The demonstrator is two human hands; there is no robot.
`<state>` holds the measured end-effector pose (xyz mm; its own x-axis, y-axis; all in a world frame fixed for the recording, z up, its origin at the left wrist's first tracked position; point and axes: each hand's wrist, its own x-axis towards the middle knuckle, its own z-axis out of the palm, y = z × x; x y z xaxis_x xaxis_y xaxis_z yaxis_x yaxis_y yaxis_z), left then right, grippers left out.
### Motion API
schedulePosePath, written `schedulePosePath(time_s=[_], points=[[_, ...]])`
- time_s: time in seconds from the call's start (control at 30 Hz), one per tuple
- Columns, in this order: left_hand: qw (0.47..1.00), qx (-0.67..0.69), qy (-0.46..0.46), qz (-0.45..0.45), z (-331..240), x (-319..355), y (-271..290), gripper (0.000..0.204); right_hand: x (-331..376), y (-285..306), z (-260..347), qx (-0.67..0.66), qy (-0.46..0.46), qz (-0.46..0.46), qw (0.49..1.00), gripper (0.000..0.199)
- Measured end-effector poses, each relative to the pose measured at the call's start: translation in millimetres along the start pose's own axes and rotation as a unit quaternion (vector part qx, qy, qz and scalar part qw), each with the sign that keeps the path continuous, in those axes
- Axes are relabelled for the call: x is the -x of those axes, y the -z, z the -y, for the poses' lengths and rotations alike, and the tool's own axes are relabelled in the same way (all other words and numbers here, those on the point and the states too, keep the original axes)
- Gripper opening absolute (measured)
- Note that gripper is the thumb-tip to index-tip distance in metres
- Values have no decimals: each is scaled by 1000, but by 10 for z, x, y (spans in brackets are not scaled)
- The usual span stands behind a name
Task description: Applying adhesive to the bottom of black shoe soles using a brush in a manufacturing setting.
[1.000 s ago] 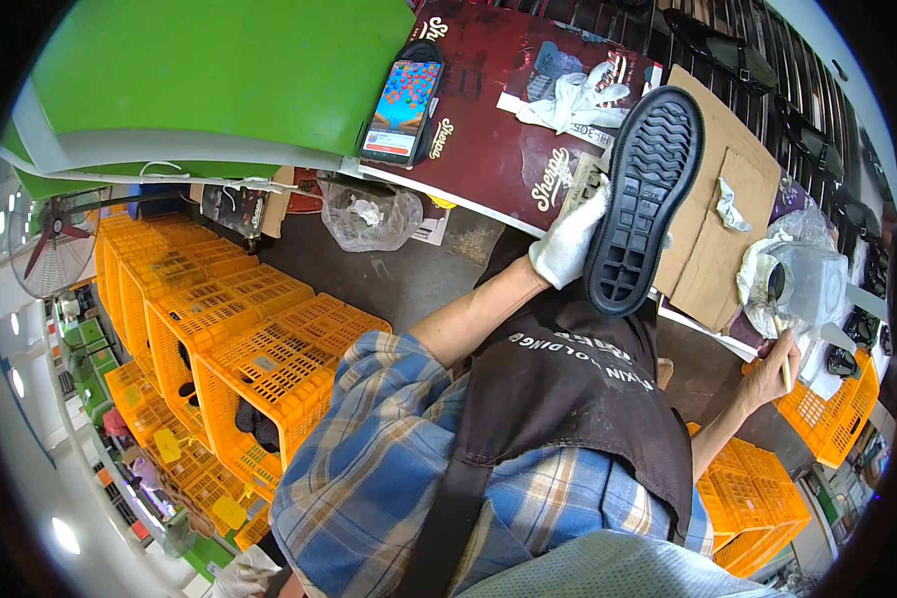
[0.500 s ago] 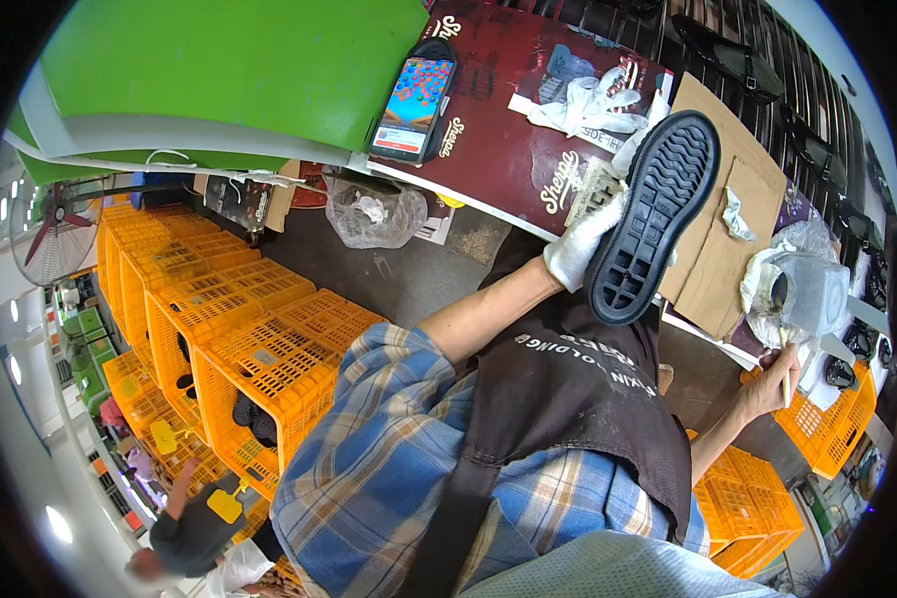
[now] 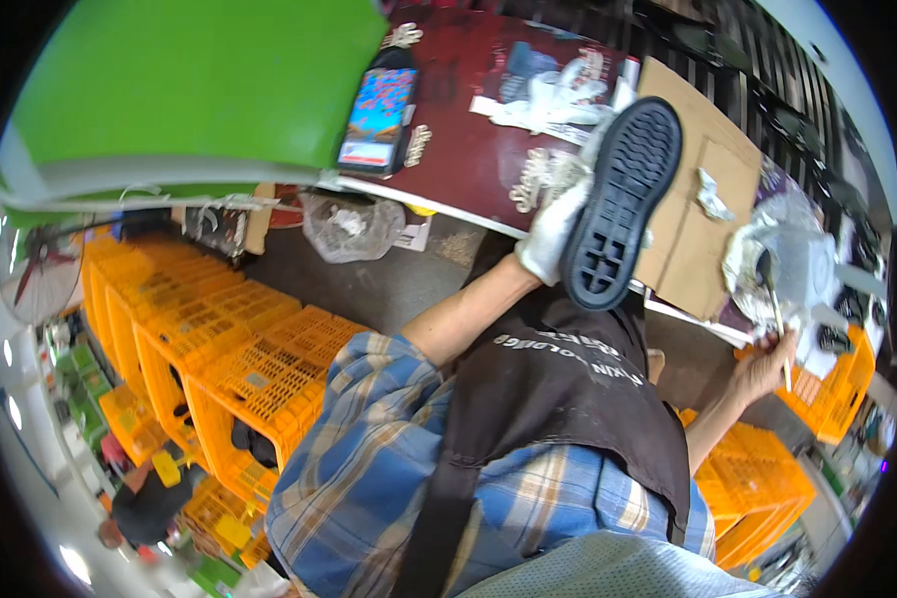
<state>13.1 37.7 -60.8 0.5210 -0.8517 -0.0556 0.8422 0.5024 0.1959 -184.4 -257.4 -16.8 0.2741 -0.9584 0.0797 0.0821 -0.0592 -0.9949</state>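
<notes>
My left hand [image 3: 552, 237], in a white glove, grips a black shoe sole [image 3: 623, 194] and holds it up with its grooved underside showing. Most of those fingers are behind the sole. Off to the right, my bare right hand [image 3: 767, 369] has closed round the pale handle of a brush [image 3: 777, 304]. The brush's dark end lies at a wrapped, whitish opening beside a clear plastic container [image 3: 809, 267].
Maroon board [image 3: 448, 159] covers the bench, bearing a phone [image 3: 377, 118], white gloves [image 3: 558, 95] and brown cardboard [image 3: 683, 234]. Black shoes [image 3: 797, 130] stand on a dark slatted rack beyond. Orange crates [image 3: 259, 374] are stacked at left; another orange crate [image 3: 837, 389] sits right.
The whole view has shifted, so bench and crates appear a little farther left. Both hands keep their holds, and the brush stays at the container.
</notes>
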Motion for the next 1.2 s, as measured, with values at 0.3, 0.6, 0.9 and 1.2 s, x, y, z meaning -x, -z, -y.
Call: schedulePosePath(time_s=[0.3, 0.6, 0.9, 1.2], points=[[998, -38, 40, 34, -13, 17, -225, 69, 311, -441, 20, -295, -179, 194, 918, 34], [995, -54, 78, 11, 82, 21, -271, 69, 647, -1212, 236, -145, -82, 274, 947, 25], [992, -67, 101, 19, 121, 53, -269, 70, 750, -1306, 172, -65, -91, 311, 944, 24], [997, -17, 66, -38, -35, 37, -265, 63, 1044, -1294, 234, -29, -138, 408, 902, 22]])
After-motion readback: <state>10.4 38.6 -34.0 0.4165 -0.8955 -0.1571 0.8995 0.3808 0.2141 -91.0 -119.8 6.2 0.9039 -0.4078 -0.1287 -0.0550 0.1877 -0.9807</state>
